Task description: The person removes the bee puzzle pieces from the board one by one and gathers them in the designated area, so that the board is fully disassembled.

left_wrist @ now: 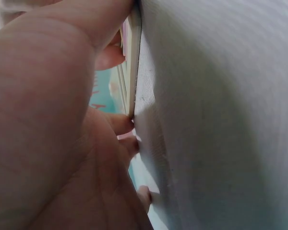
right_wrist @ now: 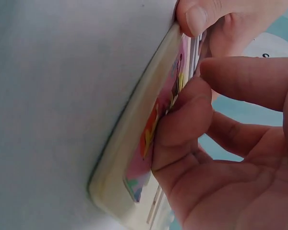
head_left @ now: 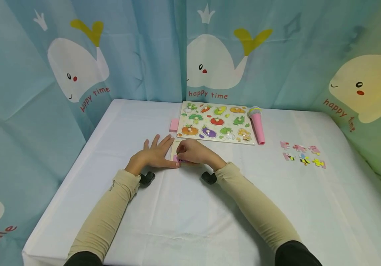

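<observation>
On the white table [head_left: 177,214], the small board [right_wrist: 110,178], touched by the outspread left hand [head_left: 154,154], seems partly filled with picture pieces [right_wrist: 148,132], six loose pieces [head_left: 304,159] are left rightward, and whether the bent right hand [head_left: 195,151] pinches one I cannot tell.

Head view forward-down; wrist views close, sideways, apparently sharing board [right_wrist: 128,139].

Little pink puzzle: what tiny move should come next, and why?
Perhaps the right hand should gently press the pink pieces flat: its curled fingers touch them inside the pale frame, and the left hand touches the frame's edge.
</observation>
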A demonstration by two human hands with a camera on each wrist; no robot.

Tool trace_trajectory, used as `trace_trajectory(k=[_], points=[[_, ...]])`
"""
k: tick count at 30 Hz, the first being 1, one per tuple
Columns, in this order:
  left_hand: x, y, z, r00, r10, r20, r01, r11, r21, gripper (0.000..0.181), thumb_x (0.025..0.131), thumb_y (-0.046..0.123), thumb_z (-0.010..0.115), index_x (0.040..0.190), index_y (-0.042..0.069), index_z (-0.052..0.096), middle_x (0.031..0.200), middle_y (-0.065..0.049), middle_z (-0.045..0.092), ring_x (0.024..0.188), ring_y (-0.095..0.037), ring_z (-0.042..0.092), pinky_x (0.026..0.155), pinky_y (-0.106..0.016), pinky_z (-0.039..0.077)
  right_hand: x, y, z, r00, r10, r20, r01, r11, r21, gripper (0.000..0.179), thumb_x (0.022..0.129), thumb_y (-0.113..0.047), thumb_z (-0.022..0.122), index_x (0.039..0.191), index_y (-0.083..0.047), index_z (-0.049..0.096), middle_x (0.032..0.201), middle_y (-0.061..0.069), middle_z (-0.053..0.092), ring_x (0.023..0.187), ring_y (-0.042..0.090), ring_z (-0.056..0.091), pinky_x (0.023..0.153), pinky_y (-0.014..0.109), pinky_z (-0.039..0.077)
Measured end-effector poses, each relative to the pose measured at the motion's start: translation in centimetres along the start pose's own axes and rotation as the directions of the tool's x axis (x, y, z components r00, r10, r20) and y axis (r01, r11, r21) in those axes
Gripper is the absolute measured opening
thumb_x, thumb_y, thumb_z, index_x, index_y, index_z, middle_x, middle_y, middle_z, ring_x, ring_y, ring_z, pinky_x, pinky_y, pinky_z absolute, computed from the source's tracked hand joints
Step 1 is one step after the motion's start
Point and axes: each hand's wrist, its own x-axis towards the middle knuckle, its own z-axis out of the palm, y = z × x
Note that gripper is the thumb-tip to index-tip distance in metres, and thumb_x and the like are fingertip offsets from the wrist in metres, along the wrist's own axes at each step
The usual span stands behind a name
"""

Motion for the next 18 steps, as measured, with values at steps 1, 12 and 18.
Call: trace_trajectory(k=[1, 12, 18], points=[[0.03, 0.0, 0.03, 1.0, 0.002, -0.001, -0.002, 1.0, 0.002, 0.111, 0.097, 0.066, 0.066, 0.174, 0.012, 0.006, 0.18, -0.006, -0.006, 0.161, -0.042, -0.016, 0.121, -0.072, -0.01, 0.02, 0.03, 0.07, 1.0, 0.006, -0.004, -0.006, 1.0, 0.005, 0.017, 0.1, -0.01, 0.07, 0.112, 0.003, 0.073, 0.098, 0.008, 0.071, 0.086, 0.019, 0.06, 0.078, 0.031, 0.05], [0.44, -0.16, 0.33, 1.0, -0.018, 0.004, 0.018, 1.0, 0.016, 0.113, 0.096, 0.067, 0.065, 0.174, 0.013, 0.005, 0.18, -0.004, -0.008, 0.161, -0.041, -0.017, 0.121, -0.071, -0.011, 0.15, 0.09, 0.48, 0.999, 0.022, -0.042, -0.021, 0.999, 0.031, 0.011, 0.099, -0.007, 0.068, 0.107, 0.0, 0.07, 0.099, 0.008, 0.07, 0.091, 0.02, 0.061, 0.086, 0.034, 0.051], [0.79, -0.31, 0.46, 1.0, -0.02, 0.0, 0.02, 1.0, 0.014, 0.113, 0.095, 0.068, 0.066, 0.174, 0.014, 0.005, 0.18, -0.004, -0.007, 0.161, -0.041, -0.017, 0.121, -0.071, -0.011, 0.31, 0.24, 0.72, 0.997, 0.05, -0.066, -0.045, 0.996, 0.072, 0.008, 0.1, -0.006, 0.068, 0.106, -0.001, 0.068, 0.098, 0.008, 0.068, 0.09, 0.02, 0.06, 0.083, 0.032, 0.05]])
